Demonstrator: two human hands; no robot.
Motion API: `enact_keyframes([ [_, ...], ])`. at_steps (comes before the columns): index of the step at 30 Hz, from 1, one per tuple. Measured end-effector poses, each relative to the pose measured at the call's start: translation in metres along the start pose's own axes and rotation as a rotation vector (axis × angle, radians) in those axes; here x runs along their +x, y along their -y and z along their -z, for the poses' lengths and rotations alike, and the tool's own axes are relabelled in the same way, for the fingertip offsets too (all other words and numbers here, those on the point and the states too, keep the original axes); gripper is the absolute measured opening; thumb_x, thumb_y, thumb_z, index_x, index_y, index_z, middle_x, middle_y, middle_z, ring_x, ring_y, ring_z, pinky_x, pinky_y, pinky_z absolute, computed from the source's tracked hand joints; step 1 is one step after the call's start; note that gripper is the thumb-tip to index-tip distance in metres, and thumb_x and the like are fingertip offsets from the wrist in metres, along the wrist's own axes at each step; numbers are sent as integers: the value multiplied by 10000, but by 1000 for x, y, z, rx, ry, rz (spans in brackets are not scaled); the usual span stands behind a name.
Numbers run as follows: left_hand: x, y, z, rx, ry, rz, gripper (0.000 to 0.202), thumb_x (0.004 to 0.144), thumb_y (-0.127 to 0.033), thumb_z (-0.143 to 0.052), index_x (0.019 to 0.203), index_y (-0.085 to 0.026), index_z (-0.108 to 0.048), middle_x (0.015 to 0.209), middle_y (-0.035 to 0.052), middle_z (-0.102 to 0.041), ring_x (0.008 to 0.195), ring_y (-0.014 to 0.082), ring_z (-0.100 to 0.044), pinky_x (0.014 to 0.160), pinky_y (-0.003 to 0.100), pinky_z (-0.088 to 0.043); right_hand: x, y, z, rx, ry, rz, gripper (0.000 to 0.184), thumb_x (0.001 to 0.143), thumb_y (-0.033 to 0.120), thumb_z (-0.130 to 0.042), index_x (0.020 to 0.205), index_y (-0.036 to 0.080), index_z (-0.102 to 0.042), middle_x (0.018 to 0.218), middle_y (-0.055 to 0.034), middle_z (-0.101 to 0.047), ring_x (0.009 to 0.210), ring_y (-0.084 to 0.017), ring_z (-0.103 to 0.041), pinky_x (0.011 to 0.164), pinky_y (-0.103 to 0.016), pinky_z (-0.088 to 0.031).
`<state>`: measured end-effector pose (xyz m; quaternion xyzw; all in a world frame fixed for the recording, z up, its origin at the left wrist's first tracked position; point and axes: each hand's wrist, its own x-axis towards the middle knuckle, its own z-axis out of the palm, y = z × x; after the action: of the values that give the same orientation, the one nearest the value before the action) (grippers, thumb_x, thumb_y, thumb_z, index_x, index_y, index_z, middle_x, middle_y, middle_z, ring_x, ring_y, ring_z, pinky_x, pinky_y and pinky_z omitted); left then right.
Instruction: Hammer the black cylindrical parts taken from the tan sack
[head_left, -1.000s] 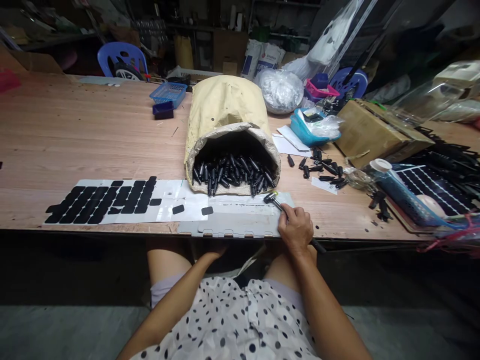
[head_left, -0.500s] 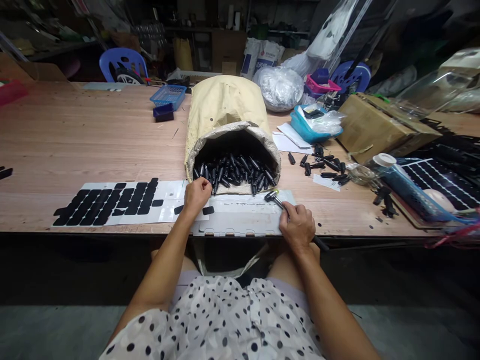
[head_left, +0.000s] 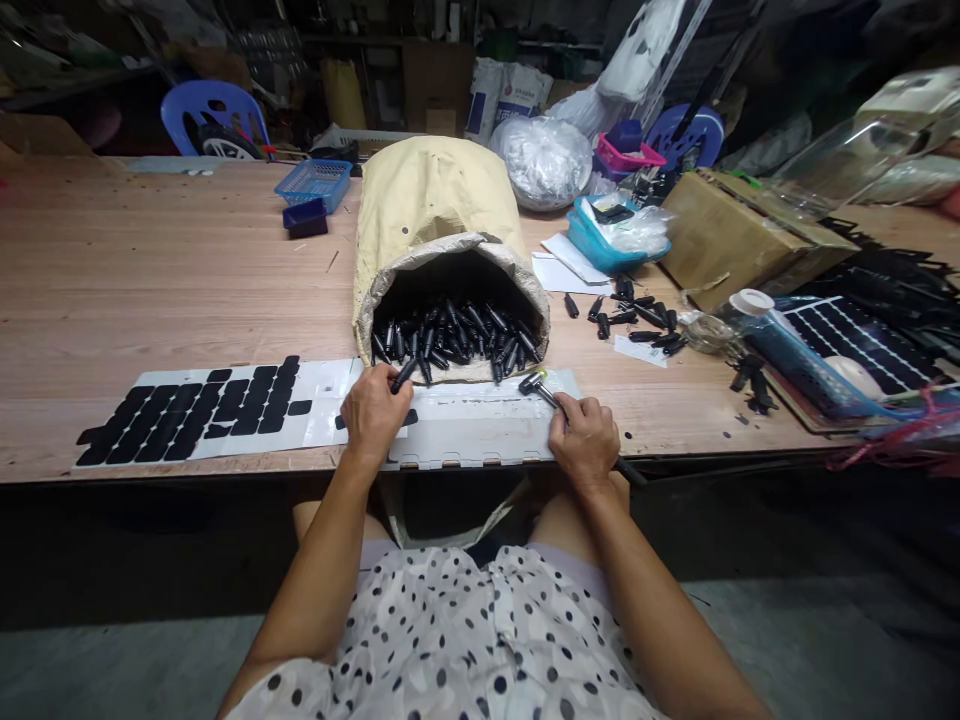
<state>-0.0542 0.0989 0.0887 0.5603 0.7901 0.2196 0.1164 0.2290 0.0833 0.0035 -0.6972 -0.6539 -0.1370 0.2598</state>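
Note:
Between the thumb and fingers of my left hand [head_left: 373, 412] is a small black tapered part [head_left: 403, 376]. It is held in front of the open mouth of a yellow paper sack [head_left: 442, 185], which lies on its side. Similar black parts [head_left: 457, 335] are heaped inside the mouth. My right hand [head_left: 586, 437] is closed round the handle of a small hammer [head_left: 541, 388]. The hammer's metal head, with a yellow-green end, rests over a white board [head_left: 480, 440] at the table edge.
On the left, a white sheet [head_left: 319, 415] carries rows of black rounded stickers [head_left: 176, 418]. Loose black parts [head_left: 645, 312] lie right of the sack. Farther off are a blue basket [head_left: 313, 183], a turquoise basket [head_left: 604, 245], a cardboard box [head_left: 739, 235] and a bag of clear plastic [head_left: 541, 165].
My left hand has drawn back slightly from the sack's mouth, and a black part now shows in its fingers. The right hand still grips the hammer. The whole view has shifted slightly.

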Motion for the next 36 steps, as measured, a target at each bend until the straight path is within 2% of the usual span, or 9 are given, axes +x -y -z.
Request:
enact_keyframes([
  [2, -10, -8, -8, -98, 92, -146, 138, 835, -254, -647, 961, -229, -696, 1000, 31, -713, 871, 203, -648, 779, 307, -497, 0, 1, 0, -2, -2, -5, 277, 877, 191, -524, 1055, 244, -730, 841, -59, -517, 814, -210, -384, 669, -317, -244],
  [5, -18, -24, -32, -211, 249, -338, 114, 809, -221, -680, 922, -224, -701, 955, 15, -696, 859, 186, -626, 797, 295, -494, 1, 1, 0, -13, -7, -1, 281, 874, 194, -523, 1059, 246, -728, 839, -57, -516, 812, -209, -386, 674, -318, -252],
  [8, -17, -35, -56, -246, 333, -431, 94, 791, -211, -699, 884, -223, -710, 913, 20, -681, 904, 206, -612, 848, 321, -491, 0, 2, 0, -22, -10, 5, 276, 873, 200, -526, 1056, 247, -727, 835, -55, -517, 814, -208, -392, 684, -318, -268],
  [11, -16, -37, -70, -234, 337, -455, 118, 781, -217, -711, 898, -233, -720, 915, 20, -678, 958, 227, -602, 905, 358, -471, 0, 3, 0, -23, -2, 6, 272, 888, 210, -522, 1062, 244, -729, 841, -56, -534, 820, -207, -409, 698, -315, -286],
  [20, -15, -31, -76, -216, 300, -489, 156, 792, -268, -706, 942, -235, -733, 931, 31, -674, 970, 237, -594, 911, 372, -451, 4, -2, 7, 71, 80, 1, 274, 922, 227, -515, 1082, 243, -737, 847, -58, -584, 810, -206, -474, 722, -315, -364],
  [24, -15, -31, -77, -226, 299, -495, 163, 803, -277, -697, 956, -248, -746, 938, 29, -684, 974, 236, -596, 913, 370, -453, -6, 7, 19, 249, 67, -24, 316, 958, 255, -449, 1140, 243, -707, 918, -64, -619, 862, -207, -559, 774, -314, -442],
  [30, -14, -28, -82, -251, 299, -501, 193, 839, -312, -681, 1000, -264, -776, 916, 29, -684, 969, 227, -600, 898, 360, -452, -20, 21, 27, 536, 122, -1, 356, 986, 279, -397, 1196, 239, -681, 1022, -81, -691, 963, -207, -634, 859, -338, -513],
  [36, -13, -26, -84, -253, 301, -523, 207, 857, -326, -672, 1019, -267, -787, 917, 29, -681, 956, 216, -606, 897, 357, -444, -22, 28, 38, 549, 112, 39, 368, 992, 254, -408, 1231, 253, -687, 936, -55, -681, 877, -180, -650, 812, -308, -532],
])
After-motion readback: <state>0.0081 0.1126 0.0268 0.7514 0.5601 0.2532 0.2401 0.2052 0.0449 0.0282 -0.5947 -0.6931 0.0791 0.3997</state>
